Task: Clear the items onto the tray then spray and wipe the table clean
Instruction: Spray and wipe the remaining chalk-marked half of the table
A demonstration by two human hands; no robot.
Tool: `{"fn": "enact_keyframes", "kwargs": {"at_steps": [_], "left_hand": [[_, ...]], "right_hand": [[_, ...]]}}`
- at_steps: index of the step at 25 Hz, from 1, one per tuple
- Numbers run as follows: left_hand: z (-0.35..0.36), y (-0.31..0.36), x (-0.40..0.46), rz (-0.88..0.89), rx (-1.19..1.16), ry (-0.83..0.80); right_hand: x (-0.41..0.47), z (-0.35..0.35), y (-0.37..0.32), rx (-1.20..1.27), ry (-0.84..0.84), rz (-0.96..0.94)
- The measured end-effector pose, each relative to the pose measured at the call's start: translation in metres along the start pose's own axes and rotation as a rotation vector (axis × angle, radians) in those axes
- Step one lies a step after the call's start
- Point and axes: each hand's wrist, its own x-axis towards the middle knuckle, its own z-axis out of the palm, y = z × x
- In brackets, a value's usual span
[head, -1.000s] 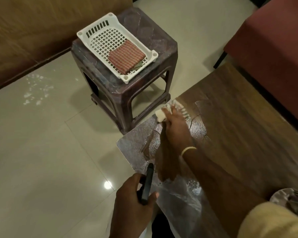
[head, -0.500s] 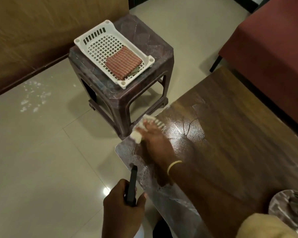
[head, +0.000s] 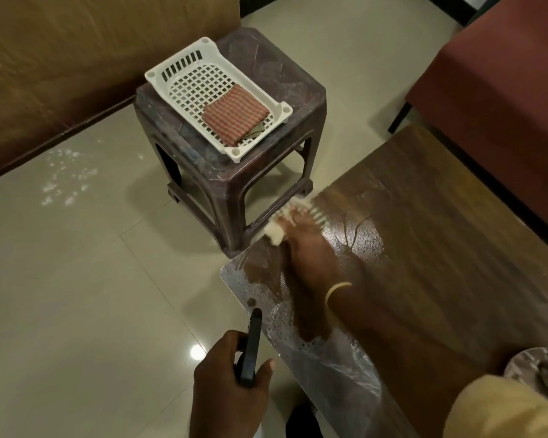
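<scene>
The right hand presses a white cloth at the table edge nearest the stool. Left hand, off the table's near corner over bare floor, grips the spray bottle.

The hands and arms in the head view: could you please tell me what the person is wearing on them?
The right hand is bare, with a thin gold-coloured bangle around the wrist. Higher up that arm, a pale yellow sleeve shows at the frame's lower right corner. The left hand is bare too, with no ring, watch or sleeve visible.
</scene>
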Motion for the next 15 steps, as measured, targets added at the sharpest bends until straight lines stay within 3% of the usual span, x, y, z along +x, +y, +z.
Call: {"fn": "enact_keyframes", "kwargs": {"at_steps": [3,5,7,11,12,15], "left_hand": [[-0.002,-0.007,-0.001,0.001,0.002,0.064],[-0.003,-0.011,0.0,0.016,0.019,0.085],[-0.005,-0.013,0.0,0.017,0.008,0.061],[-0.006,-0.014,-0.005,0.037,0.014,0.005],[-0.007,-0.013,-0.007,0.036,0.01,0.011],[-0.008,-0.003,-0.013,0.02,-0.023,0.028]], "right_hand": [[-0.071,0.037,-0.063,0.073,-0.154,-0.309],[-0.075,0.033,-0.064,0.06,-0.194,-0.4],[-0.049,0.022,-0.045,0.058,-0.192,-0.332],[-0.009,0.036,-0.043,0.058,0.028,0.026],[-0.017,0.051,-0.057,0.051,0.023,-0.023],[-0.074,0.069,-0.09,0.029,-0.16,-0.406]]}}
